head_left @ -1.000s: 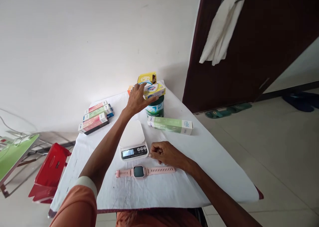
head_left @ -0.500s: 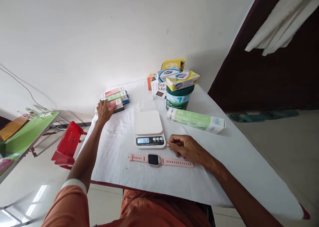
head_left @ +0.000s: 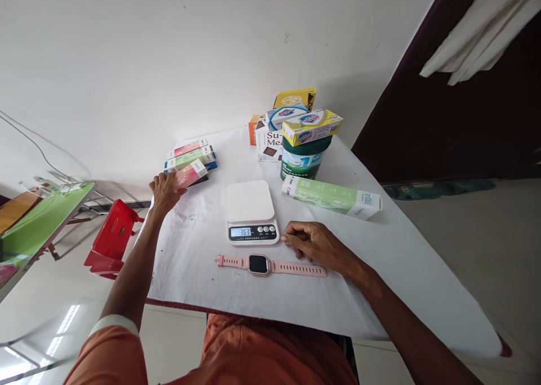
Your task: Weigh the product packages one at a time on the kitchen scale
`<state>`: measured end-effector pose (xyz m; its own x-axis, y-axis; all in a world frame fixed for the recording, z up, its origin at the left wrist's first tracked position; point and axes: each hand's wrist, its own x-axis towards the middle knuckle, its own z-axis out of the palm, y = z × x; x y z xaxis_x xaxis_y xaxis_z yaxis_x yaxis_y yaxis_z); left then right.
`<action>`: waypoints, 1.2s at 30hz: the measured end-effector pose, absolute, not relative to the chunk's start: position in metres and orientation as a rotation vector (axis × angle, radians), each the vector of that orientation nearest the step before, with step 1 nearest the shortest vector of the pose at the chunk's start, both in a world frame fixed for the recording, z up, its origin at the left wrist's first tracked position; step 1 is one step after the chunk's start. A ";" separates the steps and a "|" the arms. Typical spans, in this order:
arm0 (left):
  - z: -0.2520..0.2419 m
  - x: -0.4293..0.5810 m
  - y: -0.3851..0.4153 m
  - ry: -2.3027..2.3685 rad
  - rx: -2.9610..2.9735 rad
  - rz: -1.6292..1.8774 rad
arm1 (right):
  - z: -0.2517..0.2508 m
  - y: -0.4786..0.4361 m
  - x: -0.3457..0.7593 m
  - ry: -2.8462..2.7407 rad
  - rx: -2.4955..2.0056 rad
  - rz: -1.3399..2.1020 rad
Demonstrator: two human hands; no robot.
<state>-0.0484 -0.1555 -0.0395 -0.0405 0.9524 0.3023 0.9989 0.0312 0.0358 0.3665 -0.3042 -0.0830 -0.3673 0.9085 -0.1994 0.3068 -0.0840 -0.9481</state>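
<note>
My left hand [head_left: 167, 192] is closed around the near end of a small pink-and-white box [head_left: 190, 173], which sits tilted over a dark box [head_left: 202, 180]. Just behind lie a green-and-white box [head_left: 192, 158], another pink box [head_left: 190, 147] and a blue box [head_left: 212, 164]. My right hand [head_left: 316, 241] rests on the cloth with fingers curled, nothing visible in them, its fingertips beside the corner of a white kitchen scale [head_left: 250, 202]. The scale's plate is bare and its display reads 363. In front of it lies a pink-strapped smartwatch [head_left: 258, 265].
A long green-and-white box [head_left: 332, 196] lies right of the scale. Behind it, a green tub [head_left: 302, 162] carries a yellow soap box [head_left: 313, 127], beside a white soap box [head_left: 287, 114] and other cartons. A red chair [head_left: 112, 235] and green table [head_left: 51, 221] stand left.
My left hand has drawn the pink box slightly leftward and tilted it against the dark one under it. My right hand stays beside the scale. The view has shifted a little.
</note>
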 end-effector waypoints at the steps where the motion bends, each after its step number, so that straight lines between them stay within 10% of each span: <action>1: -0.038 -0.049 -0.158 -2.126 -2.035 -0.353 | -0.084 -0.304 0.367 -1.661 -1.314 1.479; 26: -0.030 0.085 -0.213 -1.440 -2.862 -0.315 | -0.079 -0.305 0.369 -1.673 -1.246 1.489; 36: 0.004 0.064 -0.220 -1.539 -2.702 -0.941 | -0.081 -0.303 0.369 -1.682 -1.191 1.537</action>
